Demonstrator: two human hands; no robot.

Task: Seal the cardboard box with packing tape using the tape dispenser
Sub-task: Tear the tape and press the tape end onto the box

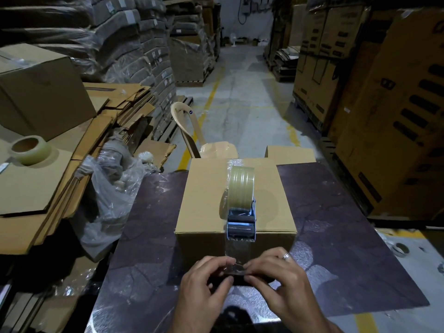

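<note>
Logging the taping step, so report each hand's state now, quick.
Left hand: closed, pinching the tape end against the box front.
Right hand: closed, pinching the same tape end.

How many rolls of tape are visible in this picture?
3: one in the tape dispenser on the cardboard box, one roll on flattened cardboard at left, one small roll on the floor at right.

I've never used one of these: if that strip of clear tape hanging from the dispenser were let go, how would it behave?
Probably floppy: the tape strip looks thin and wrinkled where both hands pinch it. It would likely cling to the cardboard box face behind it. The dispenser sits on top and might shift if tugged.
</note>
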